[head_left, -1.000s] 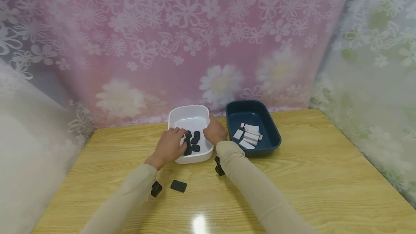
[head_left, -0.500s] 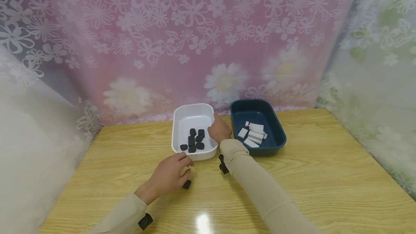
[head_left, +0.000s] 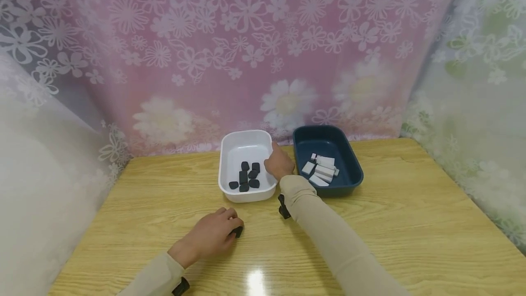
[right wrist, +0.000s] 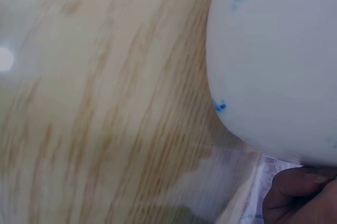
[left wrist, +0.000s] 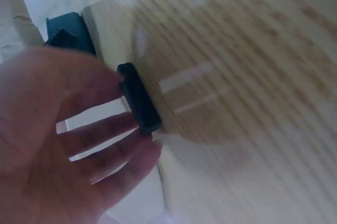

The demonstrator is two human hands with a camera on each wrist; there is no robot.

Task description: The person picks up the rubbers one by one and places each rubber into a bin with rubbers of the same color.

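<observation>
In the head view my left hand (head_left: 207, 236) is over the table in front of the white tub, holding a flat black rectangular piece (head_left: 237, 230). The left wrist view has the thumb and fingertips pinching this black piece (left wrist: 139, 98) at its edges. My right hand (head_left: 279, 163) grips the right rim of the white tub (head_left: 248, 198); the right wrist view catches its curled fingers (right wrist: 287, 190) at the tub's edge. Inside the tub lie several small black pieces (head_left: 243, 177), some rounded, one a longer rectangle.
A dark blue tub (head_left: 345, 188) stands right of the white one, with several white blocks (head_left: 324, 171) in it. Both tubs are near the back edge of the wooden table (head_left: 390, 223), before a pink floral curtain (head_left: 230, 58).
My left hand has left the white tub, come back toward me and taken hold of the black rectangular piece that lay on the table. The right hand keeps its grip on the rim.
</observation>
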